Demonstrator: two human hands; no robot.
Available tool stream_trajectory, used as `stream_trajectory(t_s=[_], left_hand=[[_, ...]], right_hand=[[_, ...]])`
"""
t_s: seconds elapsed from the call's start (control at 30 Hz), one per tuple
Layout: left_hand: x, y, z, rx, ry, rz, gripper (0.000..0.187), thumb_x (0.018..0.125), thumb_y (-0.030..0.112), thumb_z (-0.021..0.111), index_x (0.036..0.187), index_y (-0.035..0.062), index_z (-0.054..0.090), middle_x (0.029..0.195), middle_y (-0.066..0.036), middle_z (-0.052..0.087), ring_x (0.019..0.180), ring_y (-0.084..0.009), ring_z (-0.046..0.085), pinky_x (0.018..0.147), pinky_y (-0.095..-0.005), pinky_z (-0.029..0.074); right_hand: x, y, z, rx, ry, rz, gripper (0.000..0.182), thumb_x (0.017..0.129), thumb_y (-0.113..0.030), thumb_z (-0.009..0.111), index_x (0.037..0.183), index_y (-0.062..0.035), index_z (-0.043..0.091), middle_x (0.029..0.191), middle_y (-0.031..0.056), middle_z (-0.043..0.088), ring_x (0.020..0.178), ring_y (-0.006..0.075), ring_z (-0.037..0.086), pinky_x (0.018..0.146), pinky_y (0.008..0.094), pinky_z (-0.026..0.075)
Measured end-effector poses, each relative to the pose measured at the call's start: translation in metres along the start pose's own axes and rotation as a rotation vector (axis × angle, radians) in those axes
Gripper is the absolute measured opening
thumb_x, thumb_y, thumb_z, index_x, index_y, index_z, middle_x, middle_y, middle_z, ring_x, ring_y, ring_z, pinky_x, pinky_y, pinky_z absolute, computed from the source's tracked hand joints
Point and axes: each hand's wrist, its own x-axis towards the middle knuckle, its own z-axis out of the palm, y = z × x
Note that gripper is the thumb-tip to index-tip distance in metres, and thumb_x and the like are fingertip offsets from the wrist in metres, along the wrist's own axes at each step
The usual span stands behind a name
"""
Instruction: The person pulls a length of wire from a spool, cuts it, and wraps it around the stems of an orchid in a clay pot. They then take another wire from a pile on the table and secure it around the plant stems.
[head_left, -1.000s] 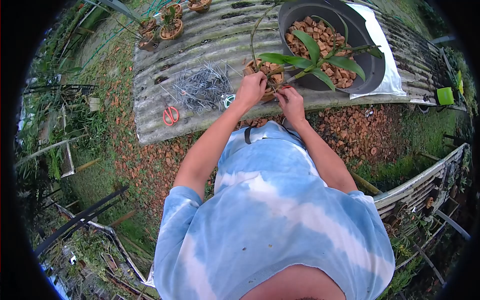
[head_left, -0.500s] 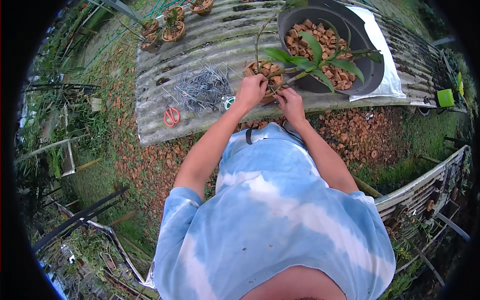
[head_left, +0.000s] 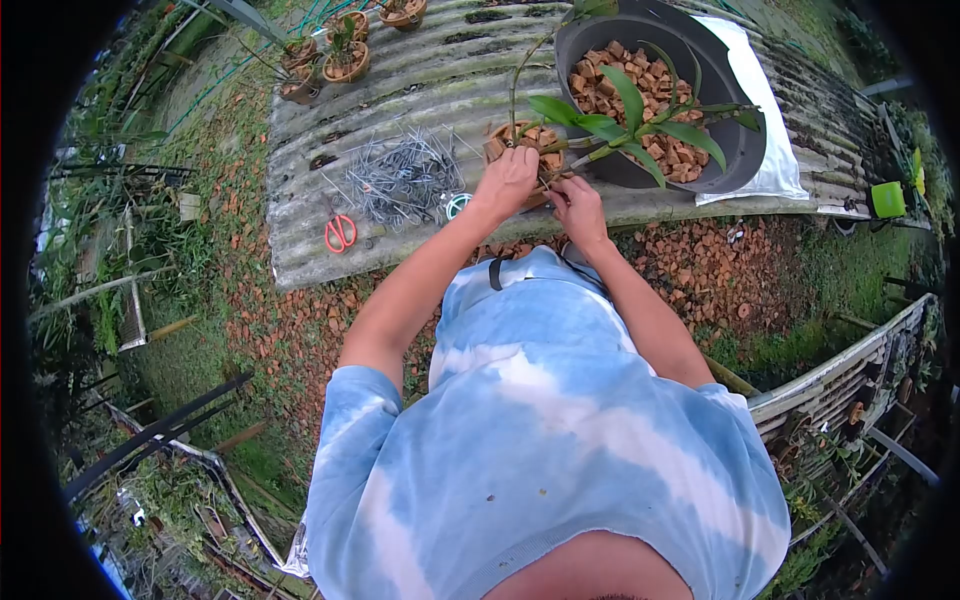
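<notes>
At the near edge of the corrugated sheet, my left hand (head_left: 510, 181) is bent over the front of a small clay pot (head_left: 497, 143). Its fingers are pinched together, and what they grip is hidden beneath them. My right hand (head_left: 580, 208) is just to its right, with thumb and fingertips closed by the pot's near rim on something too small to name. Brown chunks (head_left: 541, 137) fill the pot. Out of it leans a leafy plant, likely an orchid (head_left: 629, 127), its stems stretching right over a large black tub.
On the grey corrugated sheet (head_left: 430, 85) lie a heap of metal wire pieces (head_left: 400, 178), red-handled scissors (head_left: 340, 233) and a green-white roll (head_left: 457, 206). The black tub (head_left: 745, 150) holds brown chunks beside a white sack (head_left: 765, 110). Several potted plants (head_left: 346, 62) stand far left.
My left hand has shifted slightly down and its knuckles have turned over the pot. The right hand has moved a little left. Both remain at the pot.
</notes>
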Motion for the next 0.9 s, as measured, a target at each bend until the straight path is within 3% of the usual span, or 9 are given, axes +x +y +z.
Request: stream_trajectory(t_s=[0.07,0.17,0.37,0.47,0.57,0.67,0.9], left_hand=[[-0.002,-0.005,0.007,0.044,0.014,0.059,0.013,0.087,0.005,0.06,0.099,0.0034,0.053,0.097,-0.013,0.064,0.092,-0.0283,0.068,0.072,-0.0379,0.06],[-0.003,-0.002,0.002,-0.051,0.027,0.063,0.012,0.089,0.004,0.059,0.098,0.003,0.053,0.098,-0.015,0.065,0.093,-0.0322,0.069,0.075,-0.0414,0.06],[0.001,-0.003,-0.003,-0.335,-0.043,-0.174,0.011,0.091,0.003,0.06,0.1,-0.0004,0.055,0.098,-0.021,0.068,0.094,-0.0406,0.07,0.078,-0.0487,0.057],[0.007,-0.012,-0.004,-0.494,0.029,-0.163,0.012,0.092,0.006,0.066,0.097,-0.0044,0.063,0.094,-0.021,0.072,0.089,-0.0378,0.073,0.079,-0.0459,0.058],[0.01,-0.017,0.001,-0.757,-0.099,-0.411,0.017,0.093,0.011,0.073,0.097,-0.0055,0.073,0.089,-0.017,0.077,0.084,-0.027,0.076,0.076,-0.0384,0.059],[0.018,-0.016,-0.02,-0.778,-0.247,-0.531,0.023,0.095,0.015,0.075,0.107,-0.0047,0.076,0.09,-0.013,0.078,0.083,-0.0161,0.074,0.075,-0.0323,0.059],[0.023,-0.04,0.0,-1.224,-0.376,-0.706,0.021,0.098,0.011,0.073,0.11,-0.0061,0.075,0.098,-0.011,0.078,0.086,-0.0168,0.074,0.076,-0.0276,0.06]], right_hand=[[0.001,0.0,-0.001,-0.008,-0.001,0.0,0.013,0.086,-0.009,0.078,0.094,0.0005,0.073,0.09,0.0183,0.068,0.085,0.0397,0.067,0.077,0.0462,0.054],[0.0,-0.001,0.0,-0.011,-0.003,0.008,0.013,0.086,-0.009,0.078,0.094,0.0008,0.073,0.089,0.0181,0.068,0.086,0.0393,0.067,0.077,0.0459,0.054],[0.0,-0.003,-0.001,0.002,-0.003,0.026,0.014,0.086,-0.008,0.078,0.093,0.0017,0.073,0.089,0.0176,0.068,0.086,0.0386,0.067,0.078,0.0455,0.054],[-0.001,0.001,0.002,0.025,0.003,0.031,0.014,0.085,-0.008,0.079,0.094,0.0017,0.073,0.089,0.0174,0.068,0.087,0.0384,0.067,0.078,0.0455,0.054],[0.0,0.001,0.002,0.031,0.004,0.029,0.014,0.085,-0.008,0.079,0.093,0.0014,0.073,0.089,0.0176,0.068,0.087,0.0387,0.067,0.078,0.0455,0.054],[0.0,-0.001,-0.001,0.006,-0.009,0.038,0.015,0.084,-0.008,0.079,0.093,0.0013,0.072,0.09,0.0181,0.068,0.087,0.0395,0.067,0.078,0.0456,0.054],[-0.001,-0.001,-0.003,-0.01,0.001,0.036,0.014,0.084,-0.008,0.079,0.092,0.0014,0.072,0.09,0.0189,0.068,0.088,0.0407,0.067,0.078,0.0462,0.055]])
